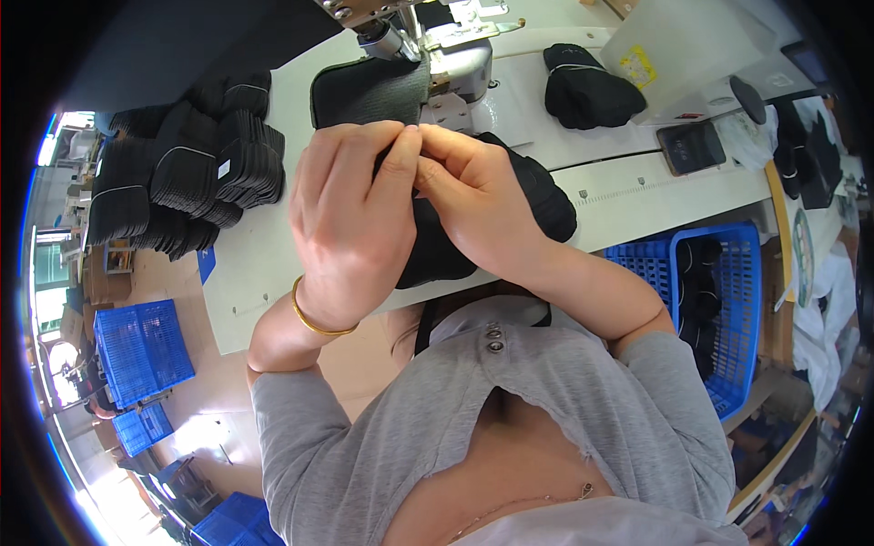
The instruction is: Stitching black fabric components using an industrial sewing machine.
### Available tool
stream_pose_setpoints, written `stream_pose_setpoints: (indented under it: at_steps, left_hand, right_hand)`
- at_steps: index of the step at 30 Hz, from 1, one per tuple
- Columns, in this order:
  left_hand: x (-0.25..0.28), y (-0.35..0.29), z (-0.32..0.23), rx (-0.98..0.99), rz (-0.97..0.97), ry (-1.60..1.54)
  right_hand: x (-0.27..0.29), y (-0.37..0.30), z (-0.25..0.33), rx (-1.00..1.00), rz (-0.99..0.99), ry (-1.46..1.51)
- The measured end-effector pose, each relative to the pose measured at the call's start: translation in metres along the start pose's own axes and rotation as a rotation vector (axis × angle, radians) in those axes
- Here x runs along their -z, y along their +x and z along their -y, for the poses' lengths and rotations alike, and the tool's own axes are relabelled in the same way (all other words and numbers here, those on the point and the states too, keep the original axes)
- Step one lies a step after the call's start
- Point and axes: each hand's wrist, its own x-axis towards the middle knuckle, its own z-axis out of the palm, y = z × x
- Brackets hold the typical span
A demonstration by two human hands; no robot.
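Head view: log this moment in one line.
left hand: fingers pinched; right hand: fingers pinched, close to left; anything held: unclear; black fabric piece: at sewing machine; tied black bundle: right of machine

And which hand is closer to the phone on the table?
Right. The right hand is to the left of the phone; the left hand is farther left.

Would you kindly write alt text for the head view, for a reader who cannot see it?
A bare left hand and right hand come together near a black fabric piece lying at a sewing machine; anything pinched is hidden. Banded black stacks sit at left, a blue basket at right.
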Motion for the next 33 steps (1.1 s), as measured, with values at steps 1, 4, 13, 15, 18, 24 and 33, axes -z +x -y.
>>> stream_pose_setpoints:
  at_steps: [1, 4, 13, 15, 18, 24, 33]
  left_hand:
    - [-0.001, 0.0, -0.001, -0.017, -0.018, -0.014]
    - [-0.003, -0.001, -0.003, -0.057, -0.04, -0.028]
    - [-0.017, 0.013, -0.009, 0.011, -0.074, -0.014]
    - [-0.018, 0.017, -0.006, 0.017, -0.069, -0.01]
    - [-0.022, 0.021, -0.001, 0.035, -0.058, -0.014]
    - [-0.026, 0.023, 0.006, 0.049, -0.068, -0.036]
    - [-0.023, 0.021, 0.014, 0.02, -0.076, -0.099]
  right_hand:
    - [0.002, -0.001, -0.001, 0.007, -0.008, -0.028]
    - [0.004, -0.006, 0.012, 0.0, -0.032, -0.061]
    - [0.013, 0.002, 0.018, 0.028, -0.048, -0.093]
    - [0.014, 0.006, 0.017, 0.025, -0.04, -0.077]
    - [0.016, 0.013, 0.013, 0.049, -0.051, -0.09]
    - [0.017, 0.017, 0.011, 0.026, -0.041, -0.056]
    - [0.009, 0.017, 0.02, 0.003, -0.063, 0.0]
